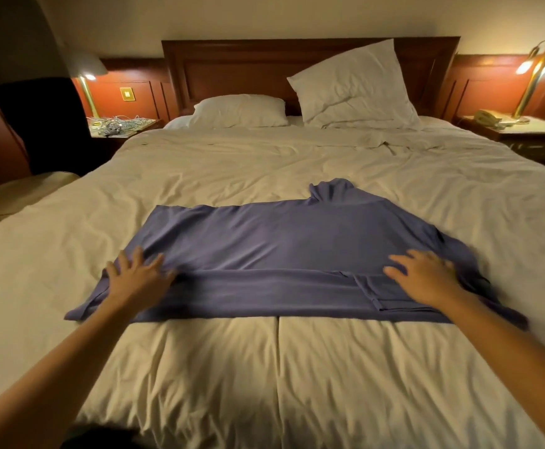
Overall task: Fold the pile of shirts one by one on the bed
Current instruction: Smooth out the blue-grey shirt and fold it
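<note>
Now both hands, left hand and right hand, press flat, fingers spread, on the blue shirt.

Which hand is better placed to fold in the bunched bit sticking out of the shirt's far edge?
Probably the right hand: it lies flat on the shirt's right end, nearer that bunched bit. The left hand presses the opposite end.

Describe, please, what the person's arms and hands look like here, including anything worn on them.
Both are bare. The left hand and right hand wear no gloves, and no sleeve shows on either forearm up to the frame's edge. No watch, bracelet or ring shows, though the right hand is blurred, so a thin ring could be missed.
</note>
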